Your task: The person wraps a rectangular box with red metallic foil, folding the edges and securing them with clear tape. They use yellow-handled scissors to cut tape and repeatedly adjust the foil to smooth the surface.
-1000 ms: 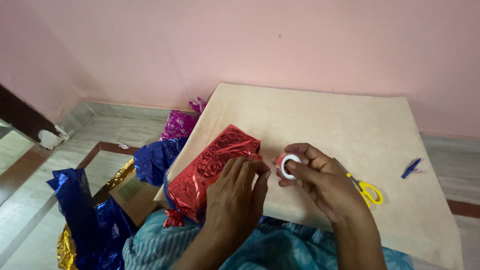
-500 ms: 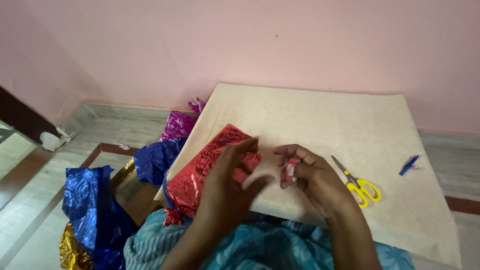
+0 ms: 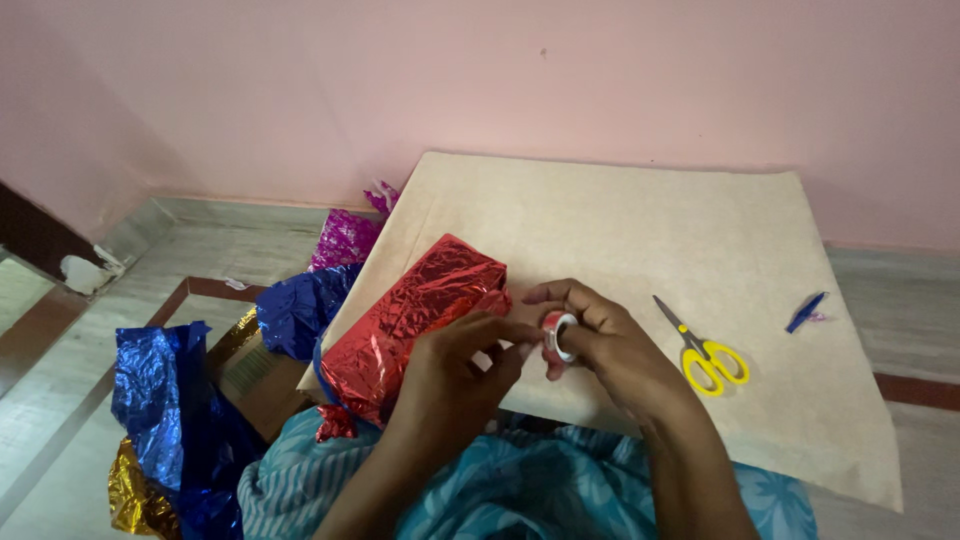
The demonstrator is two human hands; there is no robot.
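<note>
A box wrapped in crinkled red foil [image 3: 410, 318] lies on a beige board [image 3: 620, 230], at its left edge. My right hand [image 3: 600, 345] holds a small red tape roll [image 3: 557, 337] with a white core, just right of the box. My left hand [image 3: 455, 375] lies over the box's near corner, and its fingertips reach to the roll's edge. Whether a strip of tape is pulled out cannot be seen.
Yellow-handled scissors [image 3: 700, 352] lie on the board to the right of my hands. A blue scrap [image 3: 805, 312] sits near the right edge. Blue foil [image 3: 165, 400], gold foil [image 3: 135, 490], magenta foil [image 3: 345, 240] and a cardboard box [image 3: 255, 375] crowd the floor at left.
My left hand lifted off the red box and came back to the tape roll. My right hand turned the roll edge-on, then partly back. The view shifted slightly.
</note>
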